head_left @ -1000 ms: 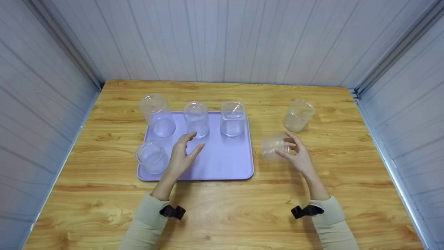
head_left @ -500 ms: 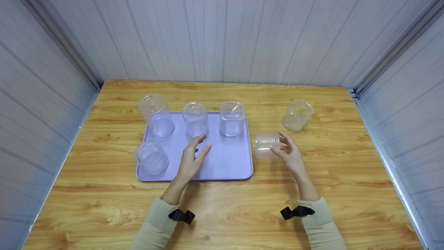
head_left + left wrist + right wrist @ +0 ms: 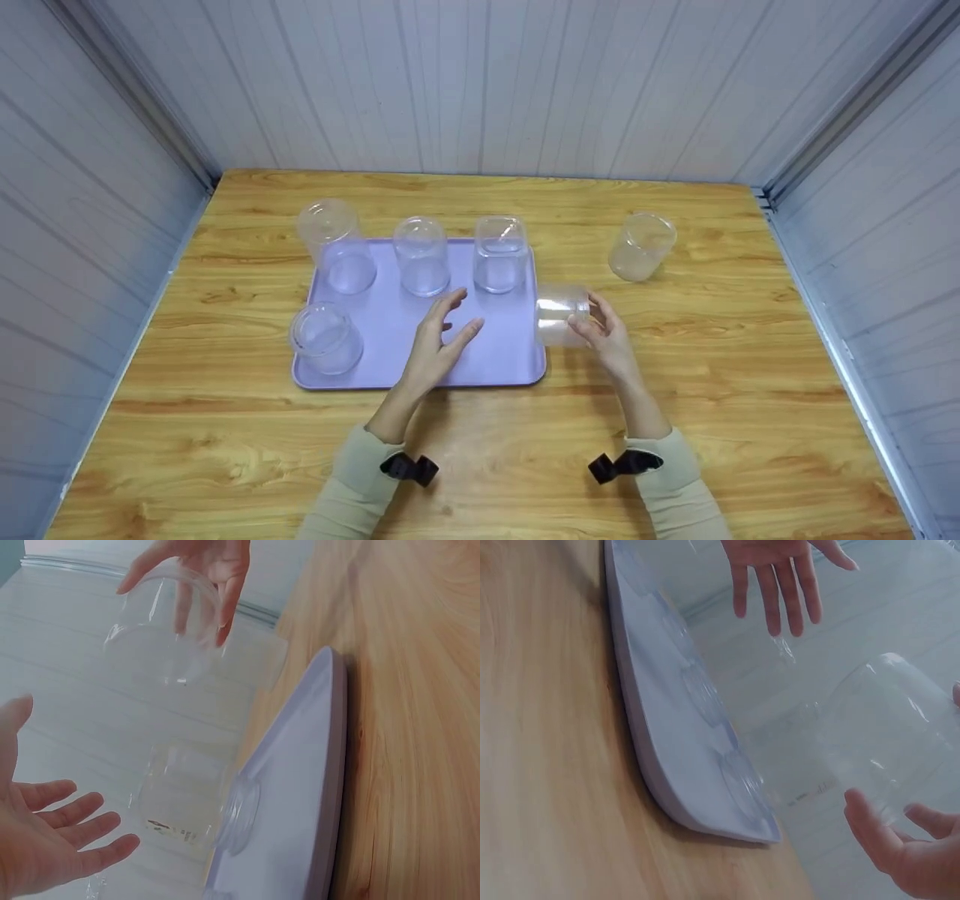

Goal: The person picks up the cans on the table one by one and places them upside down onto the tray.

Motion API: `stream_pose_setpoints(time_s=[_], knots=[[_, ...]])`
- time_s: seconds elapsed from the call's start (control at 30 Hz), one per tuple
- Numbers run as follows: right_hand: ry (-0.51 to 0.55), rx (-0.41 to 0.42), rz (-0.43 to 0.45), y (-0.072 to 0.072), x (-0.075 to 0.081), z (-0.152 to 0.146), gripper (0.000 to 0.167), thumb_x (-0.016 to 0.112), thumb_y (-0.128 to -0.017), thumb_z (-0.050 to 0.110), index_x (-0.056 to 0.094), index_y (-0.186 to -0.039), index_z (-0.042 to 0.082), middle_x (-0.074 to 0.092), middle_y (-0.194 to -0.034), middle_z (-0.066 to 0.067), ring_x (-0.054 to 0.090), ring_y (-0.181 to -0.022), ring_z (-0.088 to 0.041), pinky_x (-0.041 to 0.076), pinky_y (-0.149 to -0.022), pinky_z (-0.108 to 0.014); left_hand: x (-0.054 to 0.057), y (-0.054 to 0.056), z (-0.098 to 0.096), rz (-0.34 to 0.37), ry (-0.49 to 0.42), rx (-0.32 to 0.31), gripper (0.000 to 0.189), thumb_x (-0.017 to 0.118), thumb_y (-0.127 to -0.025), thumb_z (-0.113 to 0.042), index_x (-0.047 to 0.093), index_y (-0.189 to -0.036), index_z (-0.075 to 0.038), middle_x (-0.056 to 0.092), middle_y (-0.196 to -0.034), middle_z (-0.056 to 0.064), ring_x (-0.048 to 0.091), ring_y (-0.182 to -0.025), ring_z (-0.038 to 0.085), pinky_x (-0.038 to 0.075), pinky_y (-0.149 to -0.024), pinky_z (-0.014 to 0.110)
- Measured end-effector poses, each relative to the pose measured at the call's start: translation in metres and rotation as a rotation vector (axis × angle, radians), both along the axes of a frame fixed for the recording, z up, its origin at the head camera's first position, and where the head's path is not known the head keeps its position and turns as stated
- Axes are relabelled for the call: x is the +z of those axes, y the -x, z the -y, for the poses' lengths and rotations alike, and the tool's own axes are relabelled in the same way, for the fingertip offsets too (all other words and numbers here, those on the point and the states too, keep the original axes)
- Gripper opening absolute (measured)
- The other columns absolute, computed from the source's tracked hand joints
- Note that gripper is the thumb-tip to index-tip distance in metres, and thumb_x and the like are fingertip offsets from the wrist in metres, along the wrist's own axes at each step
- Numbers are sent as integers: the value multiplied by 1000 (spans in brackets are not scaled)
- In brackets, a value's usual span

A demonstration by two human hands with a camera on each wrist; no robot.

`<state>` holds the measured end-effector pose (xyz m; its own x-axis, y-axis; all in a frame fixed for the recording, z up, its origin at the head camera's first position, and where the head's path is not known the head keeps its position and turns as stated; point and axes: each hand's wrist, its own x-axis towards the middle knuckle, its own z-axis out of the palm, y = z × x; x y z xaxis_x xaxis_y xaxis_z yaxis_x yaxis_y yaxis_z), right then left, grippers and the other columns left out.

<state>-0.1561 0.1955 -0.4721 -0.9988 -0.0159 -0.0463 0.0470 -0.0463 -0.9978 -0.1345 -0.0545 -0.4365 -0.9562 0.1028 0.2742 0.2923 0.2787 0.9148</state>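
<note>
My right hand (image 3: 611, 341) grips a clear plastic jar (image 3: 556, 315) by one end, thumb on the near side and fingers on the far side. The jar lies sideways in the air, overlapping the right edge of the purple tray (image 3: 495, 367) in the head view. My left hand (image 3: 435, 345) is over the middle of the tray, fingers spread and holding nothing. In the left wrist view the held jar (image 3: 161, 630) shows tilted, well above the tray. The right wrist view shows the left hand's (image 3: 776, 570) fingers pointing down, apart from the jar.
Along the tray's back stand a tall round jar (image 3: 337, 244), a smaller round jar (image 3: 422, 255) and a squarish jar (image 3: 500, 255). A short wide jar (image 3: 327, 337) occupies its front left corner. Another clear jar (image 3: 643, 246) stands on the wooden table (image 3: 750, 360), at right. Pale panels enclose the table.
My right hand has carried the jar leftward to the tray's edge, turning it more level. My left hand has shifted right across the tray, still holding nothing.
</note>
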Motion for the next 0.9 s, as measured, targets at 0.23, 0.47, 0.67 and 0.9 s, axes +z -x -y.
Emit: stream_pose_setpoints(time_s=[0.23, 0.47, 0.67, 0.9], knots=[[143, 66, 22, -5, -1, 13, 57, 54, -84, 7, 29, -133, -4, 49, -114, -17, 53, -98, -23, 45, -83, -33, 6, -3, -6, 16, -33, -41, 49, 59, -84, -10, 41, -126, 7, 44, -122, 23, 40, -113, 39, 40, -84, 48], [150, 96, 49, -8, -4, 24, 61, 59, -83, 19, 31, -133, -2, 50, -116, -17, 54, -95, -21, 47, -77, -34, -29, 10, -8, -7, -46, -86, 58, 65, -80, -16, 39, -131, -3, 43, -126, 16, 40, -115, 32, 42, -82, 47], [220, 165, 11, -6, -19, 26, 72, 64, -79, 32, 31, -135, 2, 50, -116, -18, 55, -97, -26, 48, -76, -37, -36, 11, -15, 1, -36, -139, 66, 67, -78, -23, 35, -134, -9, 39, -130, 12, 39, -116, 25, 42, -83, 47], [234, 203, 90, -13, -7, 32, 55, 50, -89, 14, 26, -136, -2, 46, -121, -24, 55, -99, -30, 45, -83, -42, -19, -1, -22, 31, -56, -175, 71, 69, -77, -14, 31, -135, -1, 36, -130, 22, 37, -115, 37, 40, -83, 51]])
